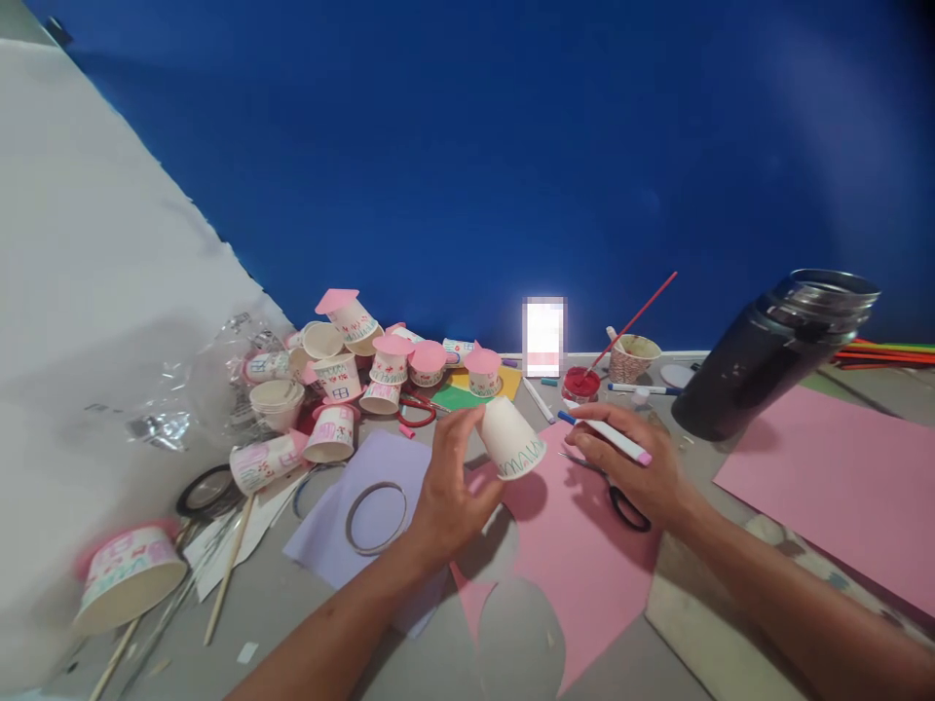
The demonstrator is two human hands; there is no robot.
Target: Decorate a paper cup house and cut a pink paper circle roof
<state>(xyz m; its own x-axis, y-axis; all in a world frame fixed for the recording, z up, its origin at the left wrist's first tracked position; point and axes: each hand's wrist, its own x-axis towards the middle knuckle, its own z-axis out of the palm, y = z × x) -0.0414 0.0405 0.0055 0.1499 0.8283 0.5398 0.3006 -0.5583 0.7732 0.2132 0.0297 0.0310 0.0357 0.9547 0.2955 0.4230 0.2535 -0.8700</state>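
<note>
Left hand [459, 479] grasps a tilted white paper cup [509, 435] with green zigzag marks, at scene centre, above the pink paper sheet [584, 574]. Right hand [647, 479], right of the cup, grasps a white-barrelled marker [612, 438] with a pink end. Black cylindrical flask [760, 360]: farther right.

Paper cup [509, 436]: white, mostly blank along the wall, with a green zigzag drawn in pen near the rim
Cup tilt: leaning, closed bottom toward the upper left, open mouth facing down and to the right
Cup place: raised, pinched between thumb and fingers of the left hand [460, 487]
Marker [617, 440]: slim white barrel, pink end toward the lower right
Marker place: slanted in the right hand [654, 482], near the cup, not touching
</note>
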